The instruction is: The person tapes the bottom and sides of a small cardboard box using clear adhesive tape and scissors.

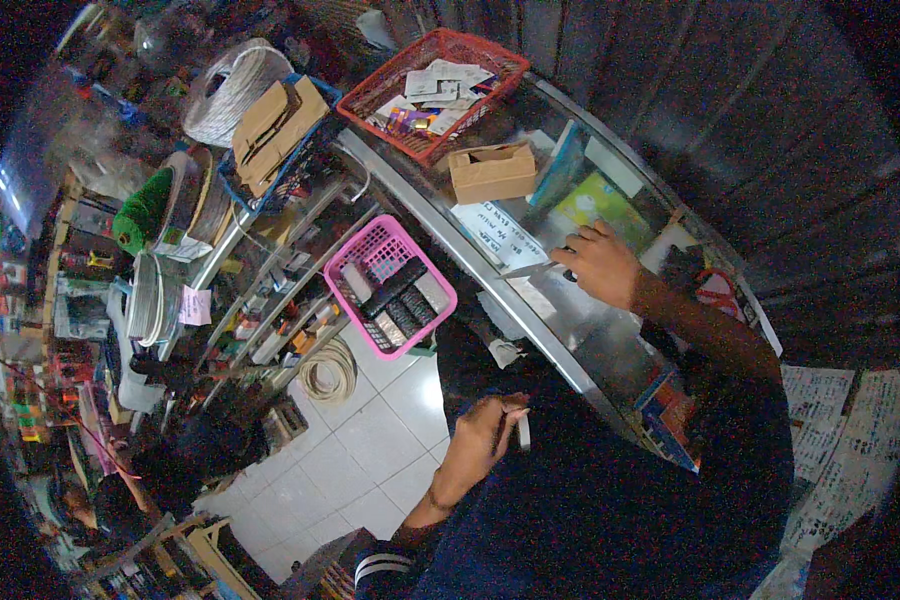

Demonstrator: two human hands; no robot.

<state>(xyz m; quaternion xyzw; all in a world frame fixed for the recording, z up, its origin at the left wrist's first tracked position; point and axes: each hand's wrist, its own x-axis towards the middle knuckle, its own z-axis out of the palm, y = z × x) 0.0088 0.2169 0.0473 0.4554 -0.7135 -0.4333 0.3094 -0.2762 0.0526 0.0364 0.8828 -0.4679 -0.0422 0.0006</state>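
Observation:
My right hand [592, 266] is over the glass-topped counter [592, 349], its fingers closed on a pointed metal blade [529, 271]. A dark part shows under the fingers; whether it is scissors or a knife I cannot tell. Just beyond the blade lies a paper with handwriting [495, 232]. A yellow-green packet [600, 202] is beside my fingertips. Close to my dark shirt, my left hand [484, 431] pinches a small white strip [524, 433]. Its other fingers are curled and partly in shadow.
On the counter are a small cardboard box [493, 176] and a red basket [431, 94] of papers and packets. A pink basket [390, 285] holds black bundles. Blue crate [277, 169] with cardboard, rope roll [236, 90] and shelves stand left. A coil [328, 371] lies on floor tiles [375, 424].

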